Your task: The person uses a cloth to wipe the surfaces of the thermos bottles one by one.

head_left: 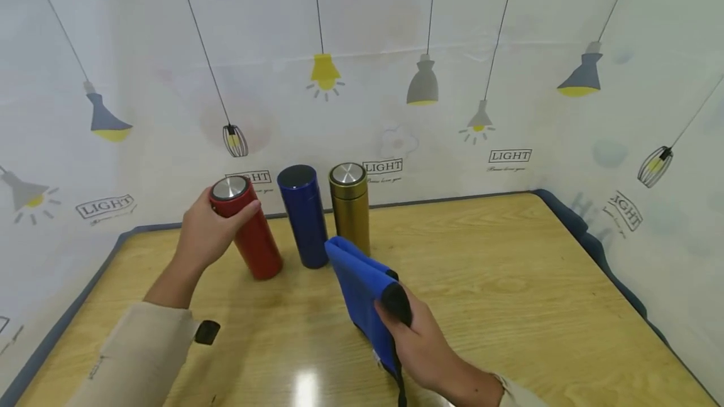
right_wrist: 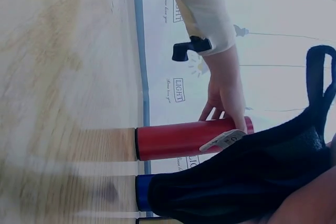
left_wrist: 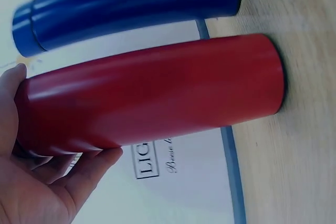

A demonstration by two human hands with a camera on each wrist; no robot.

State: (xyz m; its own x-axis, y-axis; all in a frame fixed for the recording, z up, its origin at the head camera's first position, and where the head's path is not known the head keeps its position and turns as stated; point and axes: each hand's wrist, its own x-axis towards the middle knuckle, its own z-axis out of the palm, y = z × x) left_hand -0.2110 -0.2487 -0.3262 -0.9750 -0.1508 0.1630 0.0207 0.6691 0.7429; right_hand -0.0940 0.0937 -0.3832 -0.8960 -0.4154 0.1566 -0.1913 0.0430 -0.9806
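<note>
In the head view my left hand (head_left: pixel 205 231) grips a red thermos flask (head_left: pixel 257 245) near its silver lid, thumb on one side. The left wrist view shows fingers around the top of the flask (left_wrist: pixel 152 95). To its right stand a blue thermos flask (head_left: pixel 306 225) and a gold thermos flask (head_left: pixel 352 209). My right hand (head_left: pixel 427 344) holds a flattened blue fabric pouch (head_left: pixel 362 294) with black trim, in front of the gold flask. From the right wrist, a black loop strap (right_wrist: pixel 316 74) and a white label (right_wrist: pixel 223 140) show on the pouch.
The flasks stand towards the back of a wood-grain table (head_left: pixel 498 294). Behind it hangs a pale backdrop (head_left: pixel 373 99) printed with lamps. A dark blue edge (head_left: pixel 599 256) runs round the table. A small black piece (head_left: pixel 207 332) sits at the left sleeve.
</note>
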